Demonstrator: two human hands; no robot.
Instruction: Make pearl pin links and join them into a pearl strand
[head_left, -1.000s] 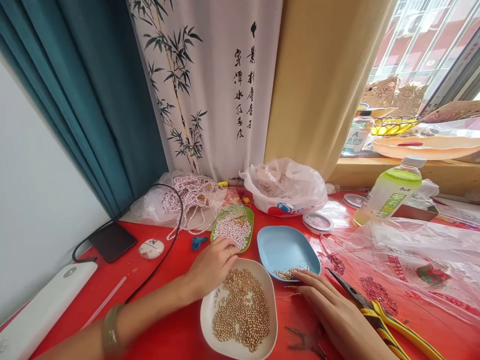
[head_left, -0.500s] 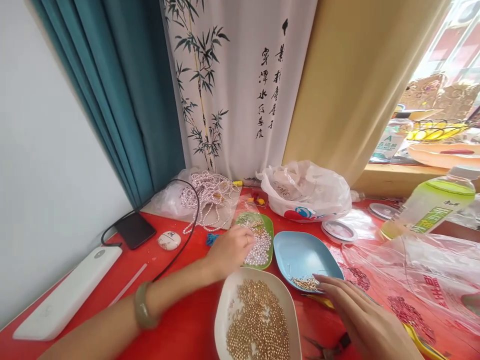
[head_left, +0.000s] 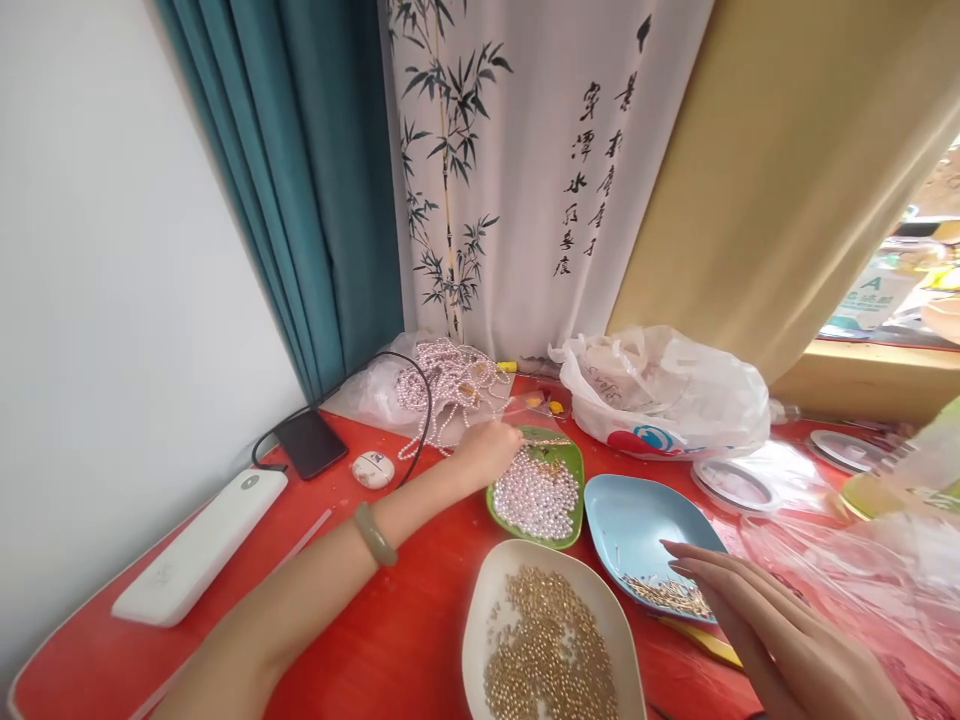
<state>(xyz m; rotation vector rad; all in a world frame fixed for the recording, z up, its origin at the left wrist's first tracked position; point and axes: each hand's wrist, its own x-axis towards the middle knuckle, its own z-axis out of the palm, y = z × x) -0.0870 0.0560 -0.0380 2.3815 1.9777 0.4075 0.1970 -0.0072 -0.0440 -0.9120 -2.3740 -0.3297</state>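
Observation:
My left hand (head_left: 489,450) reaches across the red table (head_left: 420,620) to the far left rim of the green dish (head_left: 574,462) of white pearls (head_left: 536,495); its fingers are curled at the rim and what they hold is hidden. A green bangle (head_left: 373,534) sits on that wrist. My right hand (head_left: 757,610) lies flat with fingers stretched out over the near edge of the blue dish (head_left: 637,515), above a small heap of gold pins (head_left: 667,592). A white dish (head_left: 487,610) of gold beads (head_left: 551,655) stands at the front between the hands.
Pearl strands (head_left: 450,375) lie on a clear bag at the back, beside a white plastic bag (head_left: 660,395). A phone (head_left: 310,443) with a black cable, a small white case (head_left: 373,468) and a white power bank (head_left: 199,545) sit at the left. Yellow plier handles (head_left: 701,640) show under my right hand.
My left hand has moved from the gold bead dish away to the far rim of the green pearl dish. My right hand has slid up onto the blue dish's edge. The view has swung left.

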